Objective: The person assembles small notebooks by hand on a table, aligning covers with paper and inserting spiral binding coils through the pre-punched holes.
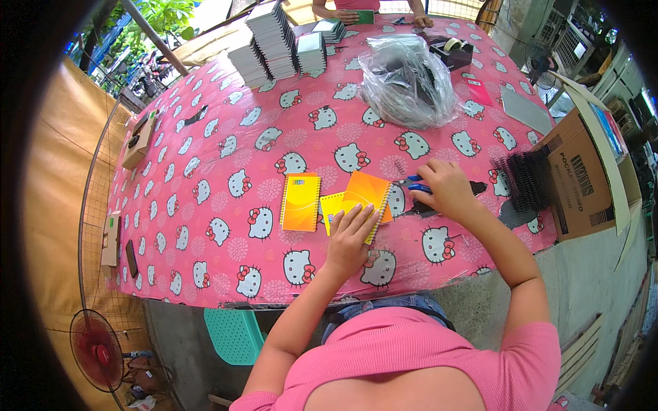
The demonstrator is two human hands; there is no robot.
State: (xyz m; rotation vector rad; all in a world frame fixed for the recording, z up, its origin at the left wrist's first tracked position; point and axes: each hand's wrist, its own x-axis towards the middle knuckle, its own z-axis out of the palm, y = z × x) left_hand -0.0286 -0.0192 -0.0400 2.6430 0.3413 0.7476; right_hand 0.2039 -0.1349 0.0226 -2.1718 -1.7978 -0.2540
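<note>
Three small spiral notebooks lie in a row on the table in front of me. The left notebook (300,205) is yellow and orange and lies apart from my hands. Beside it a yellow notebook (330,204) is partly covered by a tilted orange notebook (367,188), whose wire coil runs along its right edge. My left hand (353,236) rests flat on the orange notebook with its fingers stretched out. Just right of it, my right hand (445,188) curls around a small blue-handled hand tool (419,183); its jaws cannot be made out.
Black spiral coils (526,181) spill beside a cardboard box (582,171) at the right. Farther back are a clear plastic bag (408,82), a tape dispenser (454,51) and notebook stacks (274,41). Across the pink-covered table (226,178), another person's hand (346,16) touches a green notebook.
</note>
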